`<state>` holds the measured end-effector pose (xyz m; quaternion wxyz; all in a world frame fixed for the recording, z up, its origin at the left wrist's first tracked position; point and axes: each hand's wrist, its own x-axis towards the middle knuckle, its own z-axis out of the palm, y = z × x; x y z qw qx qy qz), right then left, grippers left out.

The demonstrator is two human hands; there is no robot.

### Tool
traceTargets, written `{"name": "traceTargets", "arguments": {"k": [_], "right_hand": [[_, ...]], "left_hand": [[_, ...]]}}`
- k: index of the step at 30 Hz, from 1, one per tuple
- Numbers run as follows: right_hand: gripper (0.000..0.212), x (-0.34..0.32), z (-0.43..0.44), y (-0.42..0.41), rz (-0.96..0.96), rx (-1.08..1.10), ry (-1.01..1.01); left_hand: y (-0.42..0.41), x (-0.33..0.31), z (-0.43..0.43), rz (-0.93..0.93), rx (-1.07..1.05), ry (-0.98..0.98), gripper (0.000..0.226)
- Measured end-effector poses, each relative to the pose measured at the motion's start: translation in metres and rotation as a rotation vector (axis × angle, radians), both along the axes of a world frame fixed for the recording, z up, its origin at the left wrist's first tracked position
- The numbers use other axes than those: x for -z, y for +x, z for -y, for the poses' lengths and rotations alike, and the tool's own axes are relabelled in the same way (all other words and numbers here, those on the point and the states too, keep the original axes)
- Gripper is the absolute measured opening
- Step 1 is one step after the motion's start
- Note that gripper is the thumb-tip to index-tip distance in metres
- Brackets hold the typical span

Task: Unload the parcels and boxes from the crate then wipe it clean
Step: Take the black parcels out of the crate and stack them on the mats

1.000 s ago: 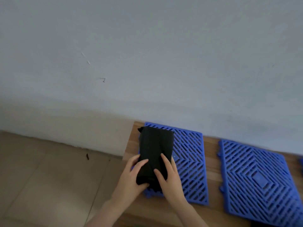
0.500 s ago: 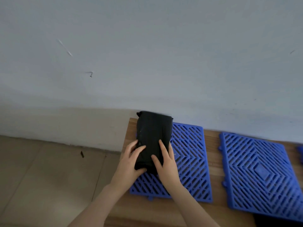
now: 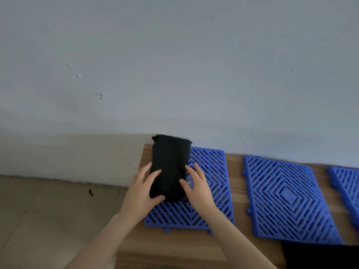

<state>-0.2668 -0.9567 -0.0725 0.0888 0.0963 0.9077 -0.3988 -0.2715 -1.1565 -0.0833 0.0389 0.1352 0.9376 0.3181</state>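
The parcel (image 3: 170, 164) is laid lengthwise on the left tile (image 3: 211, 171), its far end against the wall (image 3: 174, 74). Its near left corner is gripped by the left hand (image 3: 141, 191), while the right hand (image 3: 198, 191) is held with straight fingers (image 3: 191, 171) against its right side. The tile is carried by the worktop (image 3: 237, 171).

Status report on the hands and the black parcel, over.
Left hand grips black parcel at near end. Right hand open, thumb touching it. Parcel rests on blue mat by the wall. Nothing blocking.
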Motion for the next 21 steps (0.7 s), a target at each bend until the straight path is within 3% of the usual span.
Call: {"name": "traceTargets", "arguments": {"k": [8,15,21], "right_hand": [[0.046,-0.089,-0.073,0.039,-0.165,0.028,0.048],[0.034,-0.185,-0.168,0.128,-0.401,0.046,0.105],[0.029,-0.222,-0.273,0.223,-0.497,0.134,0.182]], "left_hand": [[0.028,-0.078,-0.068,-0.214,0.004,0.141,0.030],[0.098,-0.157,-0.192,-0.350,0.153,0.280,0.025],[0.172,-0.195,-0.307,-0.394,0.324,0.370,0.025]]}}
